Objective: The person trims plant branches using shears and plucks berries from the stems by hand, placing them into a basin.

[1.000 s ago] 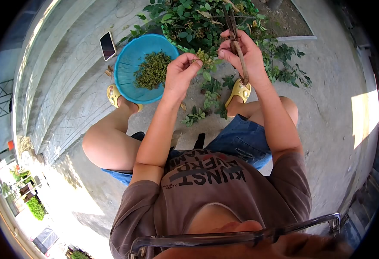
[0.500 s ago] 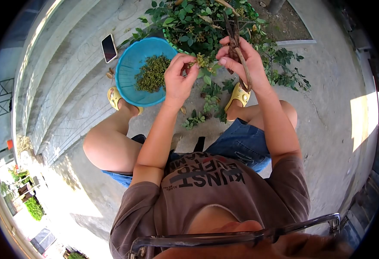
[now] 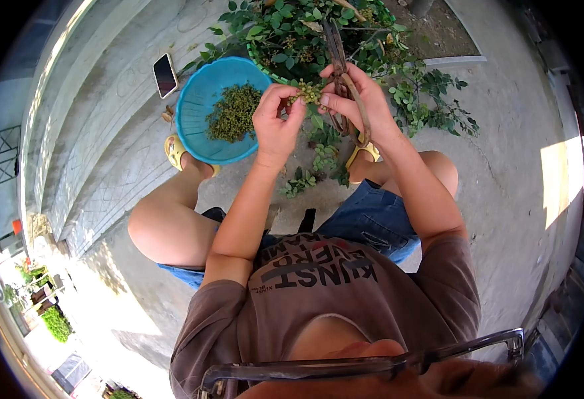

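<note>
My left hand pinches a cluster of small green berries between thumb and fingertips. My right hand is closed around rusty brown scissors, their blades pointing away from me and a handle loop hanging below the palm. The right thumb and fingertips meet the berry cluster from its right side. Beside my left hand, on the ground, stands a blue plastic basin with a heap of loose green berries in it. Beyond both hands lies a pile of leafy branches bearing more berry clusters.
A phone lies on the concrete steps left of the basin. Cut leafy sprigs lie on the ground between my feet, in yellow clogs. More branches spread to the right, near a soil bed.
My right hand has moved left with the scissors, and its fingertips now reach the berry cluster. My left hand stays nearly in place.
</note>
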A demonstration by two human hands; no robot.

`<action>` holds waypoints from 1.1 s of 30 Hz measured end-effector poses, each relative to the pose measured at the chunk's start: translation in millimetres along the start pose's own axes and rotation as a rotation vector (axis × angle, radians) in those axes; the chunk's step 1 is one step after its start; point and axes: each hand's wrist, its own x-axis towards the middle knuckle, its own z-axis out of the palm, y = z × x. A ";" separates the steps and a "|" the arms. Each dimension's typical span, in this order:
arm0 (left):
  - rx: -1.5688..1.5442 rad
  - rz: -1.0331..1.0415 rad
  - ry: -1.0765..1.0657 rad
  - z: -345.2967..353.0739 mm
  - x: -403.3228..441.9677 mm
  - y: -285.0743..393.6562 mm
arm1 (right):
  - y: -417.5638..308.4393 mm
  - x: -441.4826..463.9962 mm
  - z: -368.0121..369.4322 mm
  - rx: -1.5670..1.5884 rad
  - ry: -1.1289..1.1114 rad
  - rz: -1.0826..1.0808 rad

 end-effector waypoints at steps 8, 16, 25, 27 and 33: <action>-0.091 -0.072 -0.027 0.3 -3.3 -4.0 | -0.6 -2.4 2.7 -0.002 0.069 -0.063; -0.082 -0.090 -0.125 0.3 -5.2 -5.6 | -1.1 -2.1 6.2 0.042 0.168 -0.084; -0.025 -0.123 0.008 0.3 -1.3 -3.6 | -10.9 1.6 -25.1 -0.068 0.285 -0.147; 0.043 -0.157 -0.015 -0.3 0.2 1.8 | -10.4 3.4 -25.1 -0.243 0.267 -0.215; 0.342 -0.138 -0.145 -2.4 1.9 4.1 | -2.8 0.1 -10.5 -0.307 0.114 -0.300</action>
